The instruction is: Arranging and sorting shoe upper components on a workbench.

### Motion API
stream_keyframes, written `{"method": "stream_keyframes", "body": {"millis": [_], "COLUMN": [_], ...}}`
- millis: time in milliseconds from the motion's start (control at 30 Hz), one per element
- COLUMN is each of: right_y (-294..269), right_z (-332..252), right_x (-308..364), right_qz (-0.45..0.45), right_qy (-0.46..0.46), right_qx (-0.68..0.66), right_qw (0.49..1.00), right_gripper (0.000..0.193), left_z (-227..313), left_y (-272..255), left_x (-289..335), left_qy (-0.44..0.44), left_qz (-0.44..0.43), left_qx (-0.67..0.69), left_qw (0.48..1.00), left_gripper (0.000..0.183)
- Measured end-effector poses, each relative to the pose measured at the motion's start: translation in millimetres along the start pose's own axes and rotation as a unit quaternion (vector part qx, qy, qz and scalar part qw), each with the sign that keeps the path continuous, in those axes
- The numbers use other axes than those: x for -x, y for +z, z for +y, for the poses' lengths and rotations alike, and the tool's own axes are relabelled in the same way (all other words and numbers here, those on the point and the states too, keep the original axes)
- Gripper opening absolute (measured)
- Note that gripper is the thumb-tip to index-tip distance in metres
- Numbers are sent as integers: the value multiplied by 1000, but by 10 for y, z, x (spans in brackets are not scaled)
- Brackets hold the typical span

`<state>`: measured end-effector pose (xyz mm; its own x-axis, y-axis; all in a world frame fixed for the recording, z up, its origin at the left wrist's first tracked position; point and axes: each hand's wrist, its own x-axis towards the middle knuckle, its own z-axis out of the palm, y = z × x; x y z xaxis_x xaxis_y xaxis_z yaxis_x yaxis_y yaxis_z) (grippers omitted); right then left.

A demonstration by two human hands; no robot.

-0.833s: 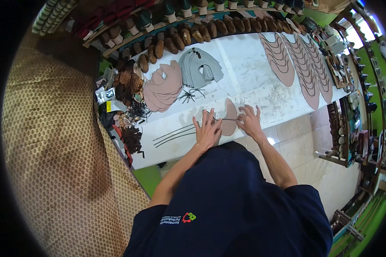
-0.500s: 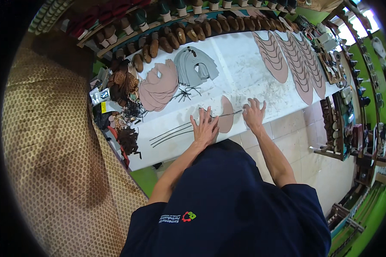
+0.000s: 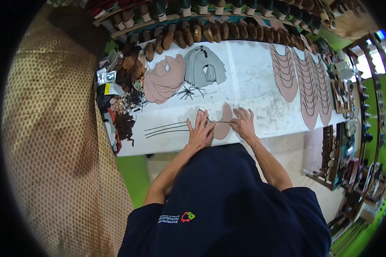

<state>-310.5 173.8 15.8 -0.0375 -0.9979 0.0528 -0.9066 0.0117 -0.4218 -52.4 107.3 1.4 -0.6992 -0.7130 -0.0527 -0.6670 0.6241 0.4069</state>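
Observation:
A curved pink shoe-upper piece [image 3: 223,131] lies near the front edge of the white table. My left hand [image 3: 200,132] presses down on its left side with fingers spread, hiding that part. Across the piece runs a thin dark strip [image 3: 221,121]. At the piece's right edge, the thumb and fingertips of my right hand [image 3: 245,127] pinch the strip's right end. Several more dark strips [image 3: 165,129] lie side by side to the left of my left hand.
Pink pieces [image 3: 164,81] and grey pieces [image 3: 201,70] lie stacked at the back left. Dark-edged pink pieces [image 3: 309,92] overlap in rows at the right. Brown shoe lasts [image 3: 216,32] line the back. Scraps [image 3: 126,126] crowd the left end, near a patterned curtain [image 3: 51,141].
My right hand has come left, closer to the pink piece, with its fingertips now at the piece's edge. My left hand stays on the piece. The whole view has shifted slightly.

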Motion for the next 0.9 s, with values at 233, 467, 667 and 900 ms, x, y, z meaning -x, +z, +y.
{"method": "stream_keyframes", "body": {"millis": [233,467,667,900], "right_y": [-20,-17,-69,-53], "right_z": [248,438,464,494], "right_x": [-251,-544,-622,-733], "right_qz": [-30,-69,-89,-94], "right_qy": [-137,-214,-230,-248], "right_qx": [-10,-15,-30,-32], "right_qw": [990,974,969,964], "right_gripper": [14,18,17,16], "left_z": [172,319,508,610], "left_y": [17,27,52,163], "left_x": [-4,-48,-73,-23], "left_qy": [-92,-114,-152,-162], "left_qz": [-37,-17,-10,7], "left_qx": [2,-32,-35,-46], "left_qw": [995,993,988,986], "left_gripper": [56,59,66,71]}}
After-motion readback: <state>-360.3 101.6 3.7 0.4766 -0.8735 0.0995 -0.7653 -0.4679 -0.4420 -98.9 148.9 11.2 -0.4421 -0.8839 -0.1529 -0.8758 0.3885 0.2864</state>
